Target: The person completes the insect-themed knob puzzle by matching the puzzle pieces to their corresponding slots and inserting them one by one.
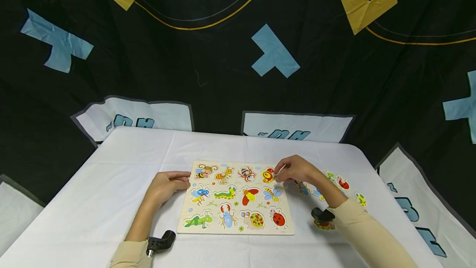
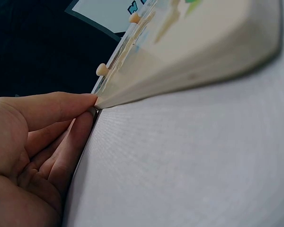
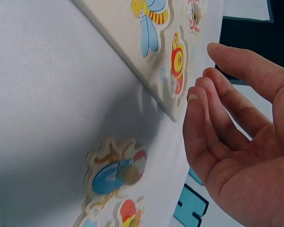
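Note:
A wooden puzzle board [image 1: 238, 235] with bug pictures lies on the white table. My left hand [image 1: 167, 187] touches the board's left edge with its fingertips, seen close up along the rim in the left wrist view. Over the upper right corner, my right hand [image 1: 293, 169] hovers by the red and yellow bug picture [image 3: 178, 64]. Its fingers are loosely bent, the thumb apart from them, nothing held between. No knob shows on that picture, while the spider [image 3: 195, 14] beside it bears one. Below the hand lies a loose blue beetle piece [image 3: 109, 177] with a wooden knob.
More loose bug pieces lie right of the board, including a ladybug [image 1: 343, 183] and a small green piece [image 1: 360, 199]. Another piece [image 1: 324, 224] is partly under the right wrist's black camera [image 1: 322, 215]. A dark curtain [image 1: 208, 73] hangs behind the table.

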Available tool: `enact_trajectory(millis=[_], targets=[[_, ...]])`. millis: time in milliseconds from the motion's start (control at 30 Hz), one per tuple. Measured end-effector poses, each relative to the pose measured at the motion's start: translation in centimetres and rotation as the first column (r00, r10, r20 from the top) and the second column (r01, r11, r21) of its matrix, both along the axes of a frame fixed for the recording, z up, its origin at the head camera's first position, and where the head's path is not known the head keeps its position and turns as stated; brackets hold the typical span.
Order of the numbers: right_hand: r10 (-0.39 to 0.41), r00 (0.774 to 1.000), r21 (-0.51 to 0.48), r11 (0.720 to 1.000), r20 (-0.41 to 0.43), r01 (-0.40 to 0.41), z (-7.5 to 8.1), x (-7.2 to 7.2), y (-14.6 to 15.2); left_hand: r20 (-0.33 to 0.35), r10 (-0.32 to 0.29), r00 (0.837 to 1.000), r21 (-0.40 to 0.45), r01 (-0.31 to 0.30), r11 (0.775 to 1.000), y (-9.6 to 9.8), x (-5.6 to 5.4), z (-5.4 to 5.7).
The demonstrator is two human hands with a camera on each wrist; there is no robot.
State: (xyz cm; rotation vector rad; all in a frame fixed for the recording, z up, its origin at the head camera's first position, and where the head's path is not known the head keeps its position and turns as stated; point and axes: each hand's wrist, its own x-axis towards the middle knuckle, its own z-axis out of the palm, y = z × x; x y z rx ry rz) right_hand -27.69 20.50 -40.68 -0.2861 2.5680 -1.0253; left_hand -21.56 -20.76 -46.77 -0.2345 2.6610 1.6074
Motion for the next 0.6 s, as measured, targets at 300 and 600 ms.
enact_trajectory(millis=[300, 600], targets=[[-0.028, 1.0, -0.023, 0.999, -0.002, 0.028, 0.4, 0.5, 2.2, 0.005, 0.002, 1.0, -0.005, -0.002, 1.0, 0.0, 0.0, 0.0], [-0.053, 0.999, 0.013, 0.999, -0.007, 0.053, 1.1, 0.8, 4.2, -0.002, 0.0, 1.0, -0.004, 0.0, 1.0, 0.1, 0.0, 0.2]])
